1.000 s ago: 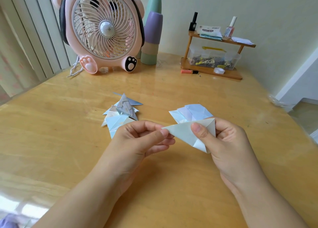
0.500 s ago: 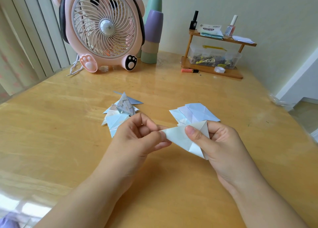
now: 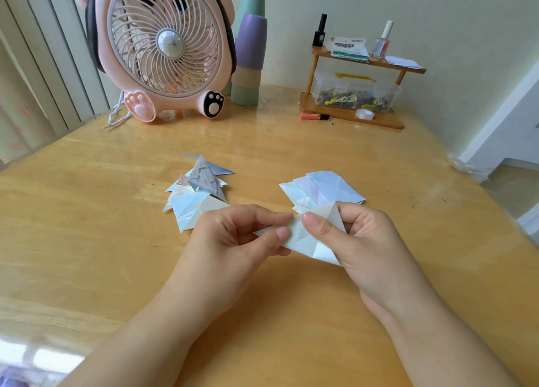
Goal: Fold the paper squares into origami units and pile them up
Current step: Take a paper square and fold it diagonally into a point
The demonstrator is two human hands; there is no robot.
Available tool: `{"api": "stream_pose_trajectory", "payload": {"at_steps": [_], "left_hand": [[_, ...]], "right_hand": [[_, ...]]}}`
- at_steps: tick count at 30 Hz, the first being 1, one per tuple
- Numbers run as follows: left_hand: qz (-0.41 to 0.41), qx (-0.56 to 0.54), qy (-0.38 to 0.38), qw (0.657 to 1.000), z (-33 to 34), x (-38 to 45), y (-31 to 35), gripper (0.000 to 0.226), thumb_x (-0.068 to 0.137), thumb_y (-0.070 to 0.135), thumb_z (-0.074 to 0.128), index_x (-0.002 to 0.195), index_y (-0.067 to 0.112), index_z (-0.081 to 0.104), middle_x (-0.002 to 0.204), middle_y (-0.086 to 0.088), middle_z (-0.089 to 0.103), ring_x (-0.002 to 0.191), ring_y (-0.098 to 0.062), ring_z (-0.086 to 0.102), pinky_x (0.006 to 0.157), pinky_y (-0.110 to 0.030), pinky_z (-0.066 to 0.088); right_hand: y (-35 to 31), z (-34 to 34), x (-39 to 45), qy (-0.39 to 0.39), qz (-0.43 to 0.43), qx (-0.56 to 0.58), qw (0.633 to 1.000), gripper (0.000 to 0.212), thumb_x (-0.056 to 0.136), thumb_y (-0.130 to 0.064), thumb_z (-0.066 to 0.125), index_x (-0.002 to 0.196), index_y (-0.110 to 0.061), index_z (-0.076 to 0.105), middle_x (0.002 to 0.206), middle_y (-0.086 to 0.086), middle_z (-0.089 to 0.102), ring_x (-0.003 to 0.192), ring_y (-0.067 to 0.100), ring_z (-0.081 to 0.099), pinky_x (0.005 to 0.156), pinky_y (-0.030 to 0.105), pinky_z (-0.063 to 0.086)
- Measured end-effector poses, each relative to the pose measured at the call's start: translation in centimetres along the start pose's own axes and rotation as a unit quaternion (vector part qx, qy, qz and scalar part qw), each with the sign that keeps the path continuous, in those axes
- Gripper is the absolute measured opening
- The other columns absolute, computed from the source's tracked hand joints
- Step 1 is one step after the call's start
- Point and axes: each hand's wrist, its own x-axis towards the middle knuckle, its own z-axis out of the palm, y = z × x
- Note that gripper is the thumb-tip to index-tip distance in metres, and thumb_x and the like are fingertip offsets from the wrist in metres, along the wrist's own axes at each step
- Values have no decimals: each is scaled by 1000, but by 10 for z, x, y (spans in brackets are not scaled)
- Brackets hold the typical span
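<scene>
A pale, partly folded paper piece [image 3: 309,239] hangs just above the wooden table [image 3: 87,240] between both hands. My left hand [image 3: 233,240] pinches its left tip between thumb and forefinger. My right hand [image 3: 361,240] grips its right side, thumb pressed on the front face. Behind my left hand lies a pile of folded origami units [image 3: 198,191] with points sticking up. Behind my right hand lies a small stack of flat pale-blue paper squares [image 3: 323,188], its near edge hidden by the held piece.
A pink fan [image 3: 163,48] stands at the back left beside stacked cups [image 3: 249,48]. A small wooden shelf [image 3: 355,94] with bottles, a clear box and a tape roll is at the back right. An orange marker [image 3: 313,116] lies before it. The table edge drops off at right.
Both hands drew closer together on the paper. The left fingers slid rightward along the tip, and the piece turned from a wide flat triangle into a narrower, more folded shape.
</scene>
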Motion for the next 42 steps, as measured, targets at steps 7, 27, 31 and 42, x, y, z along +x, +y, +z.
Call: {"api": "stream_pose_trajectory", "payload": {"at_steps": [7, 27, 31, 42], "left_hand": [[1, 11, 14, 1000, -2, 1, -3, 11, 71, 12, 69, 79, 17, 74, 67, -3, 72, 59, -11, 68, 63, -17, 52], [-54, 143, -52, 987, -1, -2, -8, 16, 82, 11, 68, 85, 22, 58, 61, -3, 66, 57, -14, 57, 53, -17, 40], [24, 334, -95, 938, -11, -4, -10, 11, 83, 22, 67, 81, 32, 64, 78, 14, 65, 65, -3, 58, 60, -13, 44], [232, 558, -280, 746, -39, -31, -32, 58, 97, 59, 25, 132, 24, 55, 138, 16, 50, 130, -6, 44, 106, -38, 36]], "right_hand": [[-4, 1, 0, -3, 26, -10, 1000, 30, 68, -33, 70, 67, -3, 67, 48, 4, 39, 48, 11, 33, 49, 16, 31], [8, -15, 8, -9, 50, -166, 985, 17, 78, -28, 74, 79, -12, 70, 72, 9, 67, 66, 17, 55, 67, 34, 43], [7, -23, 13, -67, 70, -269, 958, 23, 77, -32, 73, 76, -10, 67, 65, -2, 50, 59, 13, 43, 60, 30, 34], [2, -21, 22, -95, 66, -379, 918, 28, 78, -33, 73, 75, -6, 64, 59, -5, 45, 51, 9, 37, 45, 20, 27]]}}
